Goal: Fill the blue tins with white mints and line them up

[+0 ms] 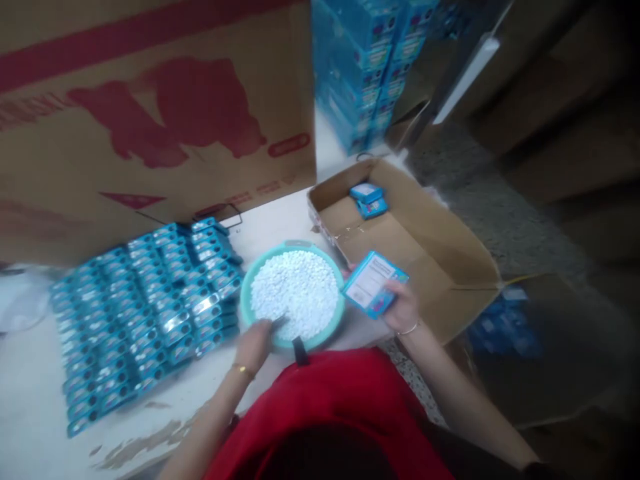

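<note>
1. Currently, the blue box (369, 288) is held between the basin (339, 313) and the open carton (440, 227); the step appears to be single-box handling, the next move calling for steady grip.
2. Right hand (403, 307): fingers closed on the box.
3. Left hand (254, 345): at the basin's rim, beside a dark object (281, 321); finger gap cannot be told.
4. Counter (35, 400): boxes in rows (145, 313).

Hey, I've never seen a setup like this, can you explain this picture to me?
There's no machine here: a person works bare-handed, seen by a camera worn on the head, looking forward and down. The right hand holds a blue box. The left hand is at the near edge of a turquoise bowl of small white pieces, seemingly holding something dark, too blurred to name. On the table, rows of blue packs lie left of the bowl; an open carton is to its right.
</note>
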### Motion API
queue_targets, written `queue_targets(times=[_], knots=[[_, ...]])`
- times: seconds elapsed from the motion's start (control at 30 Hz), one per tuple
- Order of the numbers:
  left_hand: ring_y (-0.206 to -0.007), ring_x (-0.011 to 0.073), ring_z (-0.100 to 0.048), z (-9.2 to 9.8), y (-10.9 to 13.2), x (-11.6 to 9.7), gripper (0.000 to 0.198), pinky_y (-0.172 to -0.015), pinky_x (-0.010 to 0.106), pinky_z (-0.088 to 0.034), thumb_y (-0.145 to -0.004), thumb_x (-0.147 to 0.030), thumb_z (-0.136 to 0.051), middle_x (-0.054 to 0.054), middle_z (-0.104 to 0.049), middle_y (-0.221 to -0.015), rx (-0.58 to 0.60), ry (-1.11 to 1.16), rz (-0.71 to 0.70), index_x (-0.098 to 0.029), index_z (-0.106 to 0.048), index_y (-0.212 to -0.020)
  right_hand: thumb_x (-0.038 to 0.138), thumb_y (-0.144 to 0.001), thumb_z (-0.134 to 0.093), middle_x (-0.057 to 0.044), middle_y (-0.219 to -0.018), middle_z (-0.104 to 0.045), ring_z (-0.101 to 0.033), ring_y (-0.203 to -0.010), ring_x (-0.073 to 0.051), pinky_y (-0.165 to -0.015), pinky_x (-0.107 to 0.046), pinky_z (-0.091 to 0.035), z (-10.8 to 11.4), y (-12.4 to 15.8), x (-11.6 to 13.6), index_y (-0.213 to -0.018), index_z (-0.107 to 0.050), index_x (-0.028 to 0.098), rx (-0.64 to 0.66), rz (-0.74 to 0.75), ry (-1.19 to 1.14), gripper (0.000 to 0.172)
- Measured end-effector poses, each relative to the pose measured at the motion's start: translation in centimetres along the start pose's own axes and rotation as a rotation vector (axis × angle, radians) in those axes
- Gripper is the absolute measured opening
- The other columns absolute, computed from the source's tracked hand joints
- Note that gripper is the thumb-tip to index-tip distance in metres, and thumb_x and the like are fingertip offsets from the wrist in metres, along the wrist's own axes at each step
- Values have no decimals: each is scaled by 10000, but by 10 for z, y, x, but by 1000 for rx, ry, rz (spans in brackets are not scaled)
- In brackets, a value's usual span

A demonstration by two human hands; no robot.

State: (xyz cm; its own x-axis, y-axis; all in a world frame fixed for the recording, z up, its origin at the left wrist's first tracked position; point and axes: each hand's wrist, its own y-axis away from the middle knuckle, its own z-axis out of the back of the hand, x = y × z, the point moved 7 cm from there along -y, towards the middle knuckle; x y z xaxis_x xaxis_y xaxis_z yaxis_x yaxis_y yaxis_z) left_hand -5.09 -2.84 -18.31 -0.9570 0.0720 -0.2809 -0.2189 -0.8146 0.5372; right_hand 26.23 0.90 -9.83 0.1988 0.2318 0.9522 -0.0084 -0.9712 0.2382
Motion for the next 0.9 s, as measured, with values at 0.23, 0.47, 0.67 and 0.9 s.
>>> queue_targets(times=[0.23,0.47,0.67,0.9], knots=[[-989,233,-597,-30,-36,-22,220,-845,334,-448,-906,-261,-441,126,-629,-1071,-152,172,6,-159,-555,-1065,710,-836,-32,-159,-992,-683,-638,-997,-298,-858,-522,-482,-44,33,-19,-1290,-499,161,130,-111,-41,852],[-1006,223,-598,-33,-55,-32,262,-892,345,-453,-899,-287,-469,122,-630,-1113,-241,337,-24,-160,-535,-1118,649,-819,-316,-160,-930,-700,-667,-910,-314,-766,-477,-548,-51,76,-61,-1093,-642,141,232,-328,-98,663],[-877,177,-620,-19,-57,-27,269,-832,313,-480,-867,-312,-527,72,-650,-1029,-258,421,-73,-184,-548,-1102,536,-658,-699,-124,-1172,-620,-617,-1039,-293,-870,-465,-519,-39,52,-52,-1287,-424,215,253,-170,162,758],[-806,155,-591,62,-7,-20,274,-762,287,-479,-885,-361,-510,49,-619,-933,-284,421,-331,-189,-557,-1093,475,-617,-761,-169,-1266,-509,-484,-1183,-343,-1010,-517,-398,-52,10,-47,-1302,-389,180,-10,305,894,834]])
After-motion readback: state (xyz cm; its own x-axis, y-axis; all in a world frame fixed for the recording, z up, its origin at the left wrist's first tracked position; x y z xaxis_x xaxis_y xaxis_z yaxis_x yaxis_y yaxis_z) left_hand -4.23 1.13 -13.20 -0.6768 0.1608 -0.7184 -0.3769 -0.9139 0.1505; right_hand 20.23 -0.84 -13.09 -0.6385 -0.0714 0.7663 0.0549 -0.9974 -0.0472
